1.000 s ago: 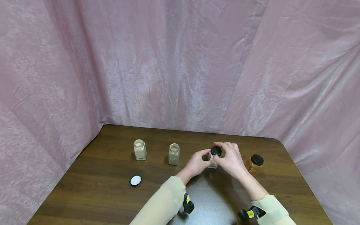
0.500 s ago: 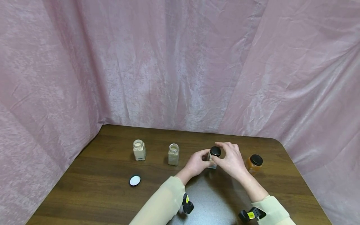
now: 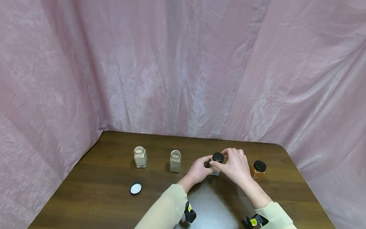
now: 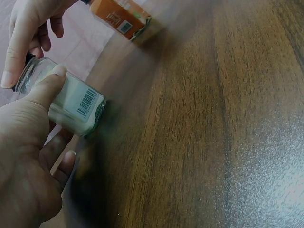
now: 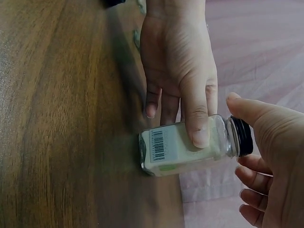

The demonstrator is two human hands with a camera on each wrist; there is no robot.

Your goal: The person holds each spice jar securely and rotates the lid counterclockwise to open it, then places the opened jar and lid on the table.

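In the head view, a glass jar (image 3: 215, 173) with a black lid (image 3: 218, 157) is between my two hands at the right of the table. My left hand (image 3: 198, 171) grips the jar's body, its thumb across the side above a barcode label (image 5: 160, 144). My right hand (image 3: 235, 165) has thumb and fingers curled round the black lid. Glass threads show just below the lid in the right wrist view. The jar holds a pale content and looks just off the tabletop or tilted; its base contact is unclear.
Two lidless jars of pale powder, one at left (image 3: 140, 157) and one in the middle (image 3: 175, 161), stand on the wooden table (image 3: 94, 190). A loose lid (image 3: 135, 188) lies white side up. An orange jar (image 3: 258, 170) with a black lid stands right of my right hand.
My right thumb has shifted left across the front of the lid, and the index finger has come round its right side. My left hand keeps its hold; the view tilts slightly up.
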